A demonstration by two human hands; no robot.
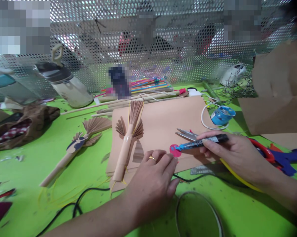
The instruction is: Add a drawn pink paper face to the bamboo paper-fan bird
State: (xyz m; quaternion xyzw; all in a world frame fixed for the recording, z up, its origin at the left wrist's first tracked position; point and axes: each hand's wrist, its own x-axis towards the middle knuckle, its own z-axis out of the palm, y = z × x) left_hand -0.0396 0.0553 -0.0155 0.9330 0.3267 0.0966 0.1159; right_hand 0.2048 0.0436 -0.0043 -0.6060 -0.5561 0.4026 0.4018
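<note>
My right hand (227, 151) is closed round a black marker pen (194, 144) smeared with blue. Its blue tip touches a small red disc (173, 152) that carries blue marks. My left hand (155, 171), with a ring on one finger, rests on brown paper sheets (160, 121); its fingers are bent, the fingertips at the disc's lower edge and the thumb apart. Silver pointed blades (186, 134) lie just beyond the pen. Left of my left hand lies a paper-tube figure (126, 148) with pleated fans; another figure (76, 144) with a dark painted pattern is farther left.
An open blue paint pot (222, 115) stands at the right, by a white cord loop. Red-and-blue scissors (269, 153) lie near my right wrist. Sticks, colourful straws (153, 86) and a tilted bottle (69, 87) line the mesh screen (183, 49). Black cable (76, 204) crosses the green table.
</note>
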